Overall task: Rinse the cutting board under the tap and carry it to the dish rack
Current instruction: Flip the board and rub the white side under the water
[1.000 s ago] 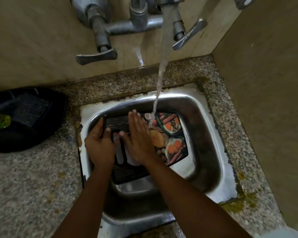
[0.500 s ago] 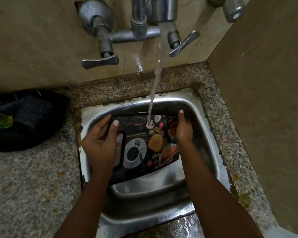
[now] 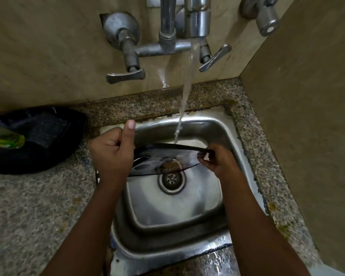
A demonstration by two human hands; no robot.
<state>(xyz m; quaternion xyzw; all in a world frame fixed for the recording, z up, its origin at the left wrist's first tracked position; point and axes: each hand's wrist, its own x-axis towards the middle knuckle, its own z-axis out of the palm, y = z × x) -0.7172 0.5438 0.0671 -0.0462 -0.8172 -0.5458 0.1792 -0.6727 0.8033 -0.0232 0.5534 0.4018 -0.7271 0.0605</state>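
1. Speckled stone bench (image 3: 38, 206) runs around a small steel sink (image 3: 223, 136) set in a corner of tan walls; a dark bag (image 3: 36, 140) lies on the bench at far left.
2. Water from the tap (image 3: 196, 20) falls in a thin stream (image 3: 187, 86) onto the cutting board (image 3: 163, 162), which I see held above the drain (image 3: 171, 179), tilted so I look mostly along its far edge.
3. My left hand (image 3: 112, 154) is closed round the board's left end, thumb raised; my right hand (image 3: 217, 158) pinches the right end, its fingers (image 3: 202, 157) curled onto the edge.
4. Progress, as I judge it: rinsing is under way, with the stream striking the far edge of the board near the middle. I cannot tell whether both faces are clean.
5. Left to do: finish the rinse, let it drip, then carry it to the dish rack, which is nowhere in view. The tap is running and would want shutting off.
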